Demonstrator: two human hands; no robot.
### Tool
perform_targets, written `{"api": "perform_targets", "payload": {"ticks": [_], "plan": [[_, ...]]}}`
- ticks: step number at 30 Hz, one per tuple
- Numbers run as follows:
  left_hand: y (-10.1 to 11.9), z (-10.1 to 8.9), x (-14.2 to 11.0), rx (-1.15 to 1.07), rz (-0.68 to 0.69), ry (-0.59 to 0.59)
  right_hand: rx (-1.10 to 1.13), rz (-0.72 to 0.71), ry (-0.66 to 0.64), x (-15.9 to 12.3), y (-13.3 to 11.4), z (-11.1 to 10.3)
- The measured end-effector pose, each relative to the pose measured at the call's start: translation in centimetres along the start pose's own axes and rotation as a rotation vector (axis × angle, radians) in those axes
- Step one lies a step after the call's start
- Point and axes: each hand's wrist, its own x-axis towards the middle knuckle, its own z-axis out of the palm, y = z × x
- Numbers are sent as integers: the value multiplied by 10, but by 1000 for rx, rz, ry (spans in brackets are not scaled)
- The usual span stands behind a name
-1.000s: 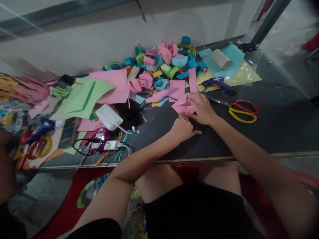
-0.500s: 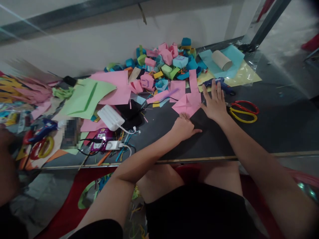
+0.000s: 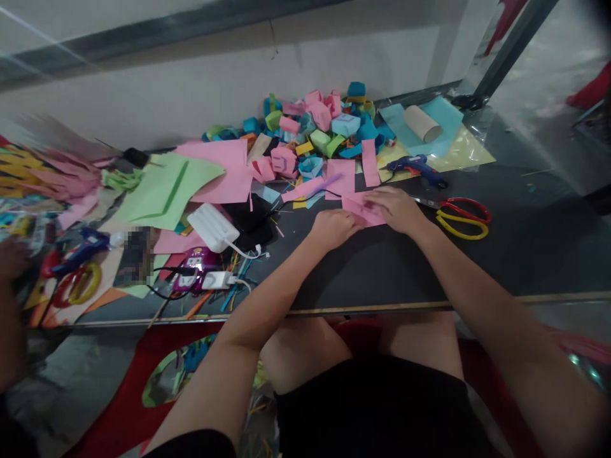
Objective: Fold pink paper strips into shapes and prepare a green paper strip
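A folded pink paper (image 3: 363, 210) lies on the dark tabletop (image 3: 429, 267) in front of me. My left hand (image 3: 334, 228) rests on its near left corner, fingers curled and pressing down. Over the paper's right part lies my right hand (image 3: 396, 208), fingers together and bent onto the sheet. Both hands touch the same pink paper and cover much of it.
Red-and-yellow scissors (image 3: 461, 216) and a blue glue gun (image 3: 416, 166) lie to the right. A heap of small folded paper boxes (image 3: 315, 127) sits behind, with pink and green sheets (image 3: 167, 184), a white power bank (image 3: 210, 226) and cables at left. Another person's hand (image 3: 12, 261) shows far left.
My right hand came back from the spread position near the glue gun onto the pink paper. My left hand shifted forward onto it, and the paper now looks folded smaller.
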Motion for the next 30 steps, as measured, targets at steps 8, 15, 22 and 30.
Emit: {"api": "perform_targets", "payload": {"ticks": [8,15,22,30], "plan": [[-32,4,8,-122,88,53,-80,16,-39,-3,1,2],[-20,3,4,-140,48,57,-161,43,5,-5,-14,-2],[-24,13,7,-174,18,84,-127,77,-9,-4,-19,-4],[-53,13,8,-195,136,44,-114,-90,-89,-9,-21,-14]]}}
